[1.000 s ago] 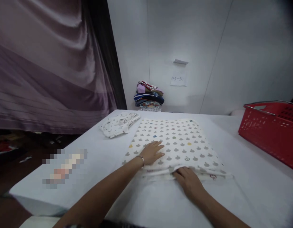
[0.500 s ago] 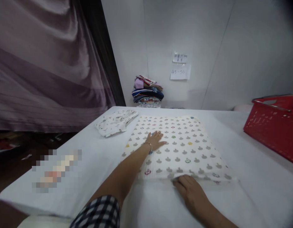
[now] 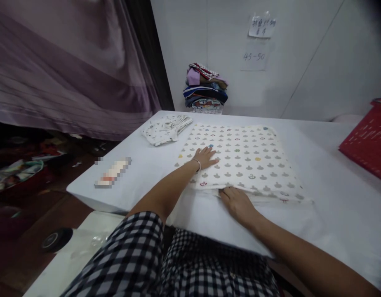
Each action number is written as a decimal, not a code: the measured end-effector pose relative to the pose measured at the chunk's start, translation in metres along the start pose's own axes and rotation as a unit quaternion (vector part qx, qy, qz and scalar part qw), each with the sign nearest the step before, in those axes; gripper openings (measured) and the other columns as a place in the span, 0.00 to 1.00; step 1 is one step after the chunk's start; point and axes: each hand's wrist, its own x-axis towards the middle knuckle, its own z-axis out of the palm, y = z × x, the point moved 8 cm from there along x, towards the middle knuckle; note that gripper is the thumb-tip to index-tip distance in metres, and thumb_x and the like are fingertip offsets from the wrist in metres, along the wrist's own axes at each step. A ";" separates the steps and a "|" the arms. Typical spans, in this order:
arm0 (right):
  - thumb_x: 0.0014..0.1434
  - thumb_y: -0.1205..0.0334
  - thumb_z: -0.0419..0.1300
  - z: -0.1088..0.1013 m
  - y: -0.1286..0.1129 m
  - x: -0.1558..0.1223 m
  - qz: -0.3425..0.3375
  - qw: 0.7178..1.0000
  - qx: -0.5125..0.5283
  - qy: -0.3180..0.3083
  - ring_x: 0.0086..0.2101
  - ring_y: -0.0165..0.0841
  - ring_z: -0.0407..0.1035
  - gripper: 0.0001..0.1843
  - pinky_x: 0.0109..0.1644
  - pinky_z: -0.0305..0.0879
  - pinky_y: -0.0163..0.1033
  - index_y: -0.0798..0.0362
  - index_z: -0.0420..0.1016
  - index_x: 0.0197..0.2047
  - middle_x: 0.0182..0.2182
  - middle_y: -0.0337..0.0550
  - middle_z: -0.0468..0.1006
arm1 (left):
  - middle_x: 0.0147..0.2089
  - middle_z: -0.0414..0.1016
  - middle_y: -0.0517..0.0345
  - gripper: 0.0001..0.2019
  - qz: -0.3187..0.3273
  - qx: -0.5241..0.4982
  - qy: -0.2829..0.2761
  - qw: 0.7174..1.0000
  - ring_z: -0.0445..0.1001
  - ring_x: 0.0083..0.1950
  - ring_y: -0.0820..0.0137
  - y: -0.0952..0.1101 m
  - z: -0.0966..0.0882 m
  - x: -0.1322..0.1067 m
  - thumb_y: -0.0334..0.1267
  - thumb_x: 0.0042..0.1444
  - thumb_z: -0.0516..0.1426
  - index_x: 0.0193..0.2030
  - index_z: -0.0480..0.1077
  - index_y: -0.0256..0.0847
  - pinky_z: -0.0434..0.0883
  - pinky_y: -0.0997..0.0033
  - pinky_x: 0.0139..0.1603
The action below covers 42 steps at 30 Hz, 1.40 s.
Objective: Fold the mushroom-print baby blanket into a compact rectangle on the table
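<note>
- Patterned cloth (image 3: 240, 159), cream with rows of small grey and coloured motifs, lies folded into a broad rectangle on the white desk (image 3: 317, 231), at its middle and reaching toward the far edge.
- Left hand (image 3: 205, 157) rests palm down on the left part of the cloth, fingers apart and stretched flat, gripping nothing. A thin bracelet (image 3: 197, 163) circles its wrist.
- Right hand (image 3: 236, 202) lies palm down on the desk at the near edge of the cloth, its fingertips meeting the layered hem. Whether they pinch the hem or only press against it cannot be told.
- Both forearms reach forward from black-and-white checked clothing (image 3: 131, 255) at the bottom of the view.
- A small folded garment (image 3: 165, 128), white with tiny prints, sits just beside the far left corner of the cloth, close to the desk's edge.
- A stack of folded clothes (image 3: 205, 86) in mixed colours stands beyond the desk, against the white wall.
- Two paper notes (image 3: 261, 27) hang on that wall, and the lower one reads 45-50.
- A red basket (image 3: 368, 140) stands on the right side of the desk, well apart from the cloth and partly cut off.
- A mauve curtain (image 3: 69, 70) fills the left background.
</note>
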 end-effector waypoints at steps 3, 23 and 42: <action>0.64 0.68 0.46 0.001 -0.004 -0.006 -0.019 1.000 -0.012 -0.002 0.36 0.35 0.62 0.14 0.39 0.57 0.39 0.55 0.72 0.43 0.36 0.46 0.72 | 0.71 0.29 0.60 0.38 0.013 -0.003 -0.012 1.000 0.30 0.70 0.60 0.002 0.000 -0.002 0.65 0.54 0.33 0.68 0.39 0.49 0.35 0.48 0.65; 0.63 0.68 0.46 0.016 -0.035 0.037 0.004 0.996 -0.043 -0.081 0.38 0.36 0.63 0.13 0.40 0.56 0.39 0.55 0.72 0.40 0.37 0.47 0.71 | 0.71 0.34 0.59 0.37 -0.028 -0.015 -0.007 0.999 0.33 0.70 0.61 -0.027 -0.006 -0.035 0.65 0.54 0.35 0.67 0.43 0.50 0.36 0.48 0.65; 0.62 0.69 0.45 0.037 -0.076 0.098 0.012 0.992 -0.049 -0.119 0.42 0.39 0.64 0.15 0.39 0.59 0.39 0.56 0.68 0.48 0.44 0.52 0.70 | 0.70 0.37 0.57 0.37 -0.040 -0.032 -0.036 0.998 0.35 0.70 0.61 -0.055 -0.008 -0.044 0.65 0.54 0.34 0.65 0.48 0.48 0.40 0.47 0.64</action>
